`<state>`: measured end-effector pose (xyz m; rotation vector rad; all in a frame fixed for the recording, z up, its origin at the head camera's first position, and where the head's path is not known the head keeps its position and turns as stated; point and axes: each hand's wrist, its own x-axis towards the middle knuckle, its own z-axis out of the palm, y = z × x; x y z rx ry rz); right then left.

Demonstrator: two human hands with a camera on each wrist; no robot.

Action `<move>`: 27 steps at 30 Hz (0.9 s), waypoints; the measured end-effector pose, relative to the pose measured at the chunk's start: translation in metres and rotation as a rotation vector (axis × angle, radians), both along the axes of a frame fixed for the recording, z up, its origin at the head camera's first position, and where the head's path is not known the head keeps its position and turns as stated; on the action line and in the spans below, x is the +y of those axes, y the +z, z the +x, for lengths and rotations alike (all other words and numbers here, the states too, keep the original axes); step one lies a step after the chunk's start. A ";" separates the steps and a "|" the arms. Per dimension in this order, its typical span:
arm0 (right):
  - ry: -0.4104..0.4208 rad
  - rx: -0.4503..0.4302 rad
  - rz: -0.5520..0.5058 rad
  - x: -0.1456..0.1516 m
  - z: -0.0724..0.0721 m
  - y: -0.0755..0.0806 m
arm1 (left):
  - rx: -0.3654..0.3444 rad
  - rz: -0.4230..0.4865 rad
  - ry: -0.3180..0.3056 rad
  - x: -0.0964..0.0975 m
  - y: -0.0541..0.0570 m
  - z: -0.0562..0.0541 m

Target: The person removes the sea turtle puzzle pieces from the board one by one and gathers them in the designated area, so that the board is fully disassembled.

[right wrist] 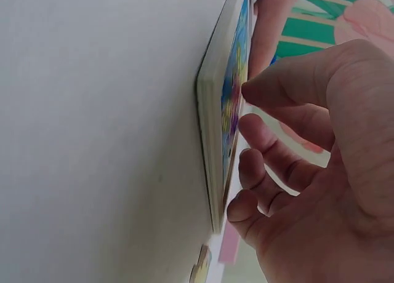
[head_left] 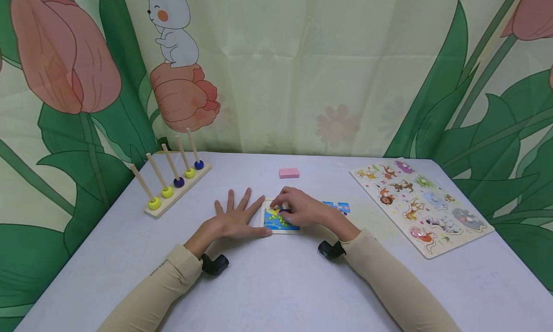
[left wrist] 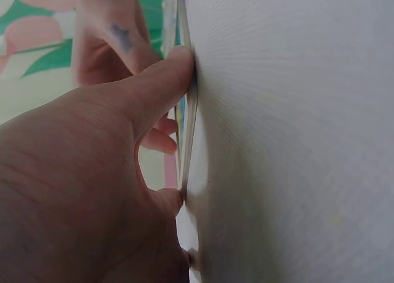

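A small framed jigsaw puzzle with a blue, yellow and green picture lies flat on the table. My left hand is spread on the table at its left side, the thumb resting on the near left corner. Over the picture is my right hand, fingers bent loosely and thumb tip touching the surface. In the right wrist view, the thumb and fingertips meet the board, and no lifted piece shows between them. Part of the picture is hidden under this hand. Loose blue puzzle pieces lie just right of it.
A wooden peg stand with yellow and dark blue beads stands at the left. Behind the puzzle lies a pink block. A large animal puzzle board covers the right side. A printed curtain hangs behind the white table.
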<state>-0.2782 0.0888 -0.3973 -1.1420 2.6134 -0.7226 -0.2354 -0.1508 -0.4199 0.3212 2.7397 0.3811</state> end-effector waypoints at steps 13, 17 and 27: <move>0.030 -0.008 0.018 -0.010 0.005 0.002 | -0.005 -0.027 -0.011 -0.001 -0.005 -0.004; 0.045 0.002 0.019 -0.010 0.004 0.001 | -0.005 -0.020 -0.013 -0.001 -0.005 -0.004; 0.039 -0.016 0.035 -0.011 0.003 0.002 | 0.002 -0.010 -0.013 -0.002 -0.005 -0.004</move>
